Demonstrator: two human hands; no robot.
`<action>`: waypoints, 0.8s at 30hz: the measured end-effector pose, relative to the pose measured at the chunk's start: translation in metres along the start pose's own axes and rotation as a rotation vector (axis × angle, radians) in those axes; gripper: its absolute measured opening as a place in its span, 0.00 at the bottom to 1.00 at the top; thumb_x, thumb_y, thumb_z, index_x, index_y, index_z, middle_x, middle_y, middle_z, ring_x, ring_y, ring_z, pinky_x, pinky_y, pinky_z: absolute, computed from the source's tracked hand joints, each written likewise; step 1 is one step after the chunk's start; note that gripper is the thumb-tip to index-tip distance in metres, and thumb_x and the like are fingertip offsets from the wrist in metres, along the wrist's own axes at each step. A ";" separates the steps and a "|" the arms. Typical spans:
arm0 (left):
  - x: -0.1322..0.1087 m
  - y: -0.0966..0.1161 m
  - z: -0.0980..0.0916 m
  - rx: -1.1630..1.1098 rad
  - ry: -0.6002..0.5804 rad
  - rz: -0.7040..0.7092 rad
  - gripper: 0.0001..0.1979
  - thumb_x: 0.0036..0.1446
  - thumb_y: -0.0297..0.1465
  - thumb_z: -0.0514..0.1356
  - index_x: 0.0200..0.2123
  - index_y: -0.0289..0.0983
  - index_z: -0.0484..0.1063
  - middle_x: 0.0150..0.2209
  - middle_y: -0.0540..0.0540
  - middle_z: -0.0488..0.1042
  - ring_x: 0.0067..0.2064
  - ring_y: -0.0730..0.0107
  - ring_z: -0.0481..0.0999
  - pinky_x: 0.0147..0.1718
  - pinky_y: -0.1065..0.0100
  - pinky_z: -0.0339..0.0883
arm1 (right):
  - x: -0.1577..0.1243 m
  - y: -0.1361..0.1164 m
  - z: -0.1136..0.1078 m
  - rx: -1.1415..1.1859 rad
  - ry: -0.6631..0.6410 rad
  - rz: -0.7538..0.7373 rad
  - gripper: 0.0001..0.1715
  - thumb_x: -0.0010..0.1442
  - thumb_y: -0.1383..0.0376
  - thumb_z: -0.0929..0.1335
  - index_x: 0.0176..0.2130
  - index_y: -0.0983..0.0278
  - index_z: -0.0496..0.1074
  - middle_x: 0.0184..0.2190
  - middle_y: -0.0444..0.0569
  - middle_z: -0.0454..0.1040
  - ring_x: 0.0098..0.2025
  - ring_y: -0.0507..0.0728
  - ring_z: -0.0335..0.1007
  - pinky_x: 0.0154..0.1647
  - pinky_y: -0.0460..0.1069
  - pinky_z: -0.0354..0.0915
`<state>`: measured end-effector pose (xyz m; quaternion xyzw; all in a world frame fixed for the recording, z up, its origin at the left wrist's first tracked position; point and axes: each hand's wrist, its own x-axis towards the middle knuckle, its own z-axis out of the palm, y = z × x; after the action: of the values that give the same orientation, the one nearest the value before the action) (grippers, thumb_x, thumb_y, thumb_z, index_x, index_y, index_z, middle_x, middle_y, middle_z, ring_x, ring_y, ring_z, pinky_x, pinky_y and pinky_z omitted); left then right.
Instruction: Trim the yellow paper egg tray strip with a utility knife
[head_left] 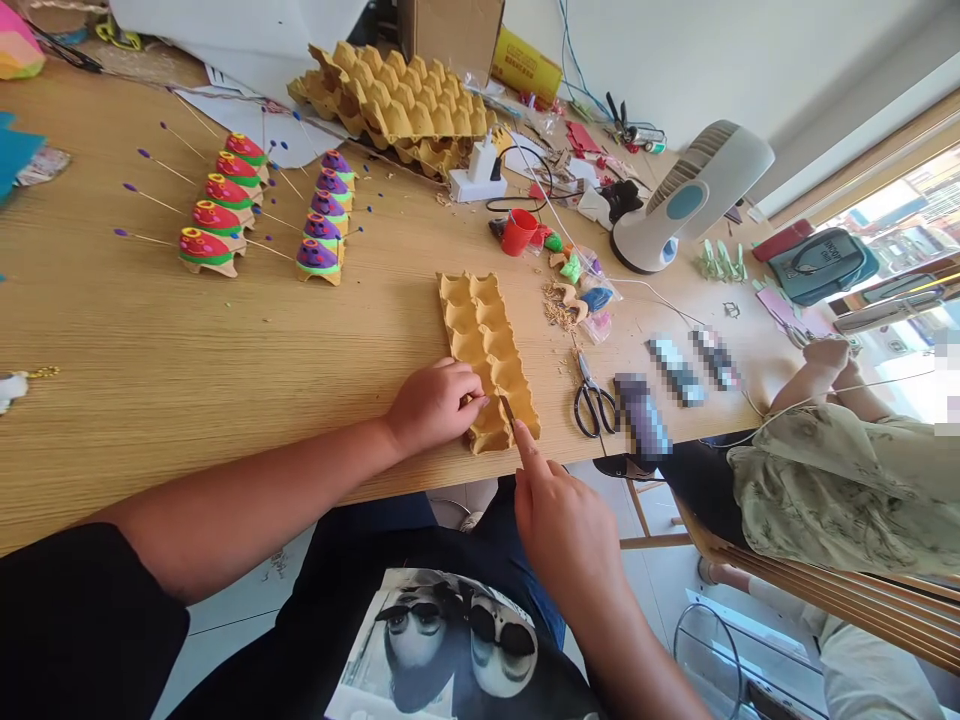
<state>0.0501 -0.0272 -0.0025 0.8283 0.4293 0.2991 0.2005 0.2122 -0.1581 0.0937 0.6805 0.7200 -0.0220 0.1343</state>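
A yellow-brown egg carton strip [495, 340], two cups wide, lies lengthwise at the table's front edge with its hollows facing up. My left hand [436, 402] is closed on the strip's left side, thumb over the rim. In my right hand [559, 500] is a small knife [507, 408], index finger stretched along it. Its thin dark blade touches the ridge between the two rows near the close end; the handle is hidden in my palm. To the right lie black-handled scissors [594, 402].
Painted carton cups in red [211, 247] and purple [319, 258] stand left, sticks poking out. Egg trays [405, 95], a white power adapter [480, 170], a red cup [518, 232] and a fan [686, 200] stand behind. Another person in a patterned shirt [817, 480] sits right.
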 end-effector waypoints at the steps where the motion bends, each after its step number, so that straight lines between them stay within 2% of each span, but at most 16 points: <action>1: 0.000 0.000 0.000 -0.001 0.000 0.000 0.09 0.61 0.30 0.62 0.27 0.38 0.72 0.30 0.48 0.74 0.38 0.64 0.71 0.35 0.64 0.62 | 0.000 0.000 0.002 0.009 0.004 0.002 0.35 0.71 0.66 0.60 0.73 0.56 0.50 0.37 0.45 0.81 0.34 0.52 0.78 0.28 0.47 0.60; 10: 0.000 -0.002 0.000 -0.022 -0.010 -0.004 0.09 0.61 0.32 0.61 0.27 0.38 0.72 0.30 0.48 0.74 0.37 0.63 0.71 0.35 0.64 0.62 | -0.004 0.004 0.001 -0.020 0.033 -0.001 0.34 0.71 0.66 0.61 0.72 0.53 0.53 0.34 0.42 0.78 0.33 0.53 0.76 0.29 0.48 0.58; 17: 0.001 -0.001 0.000 0.000 -0.013 -0.001 0.07 0.59 0.29 0.62 0.28 0.38 0.73 0.31 0.48 0.76 0.39 0.63 0.72 0.36 0.63 0.63 | -0.003 0.003 0.003 0.108 0.055 0.026 0.34 0.72 0.66 0.60 0.73 0.55 0.50 0.41 0.45 0.80 0.38 0.52 0.78 0.33 0.47 0.62; 24: 0.001 -0.001 0.000 0.007 -0.006 0.004 0.09 0.61 0.31 0.62 0.27 0.38 0.73 0.29 0.47 0.74 0.37 0.63 0.71 0.35 0.63 0.62 | -0.003 0.003 0.007 0.083 0.054 0.014 0.34 0.72 0.65 0.60 0.73 0.54 0.50 0.40 0.44 0.80 0.35 0.53 0.77 0.29 0.48 0.59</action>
<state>0.0500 -0.0258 -0.0032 0.8307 0.4282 0.2956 0.1980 0.2169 -0.1620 0.0877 0.6907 0.7172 -0.0326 0.0866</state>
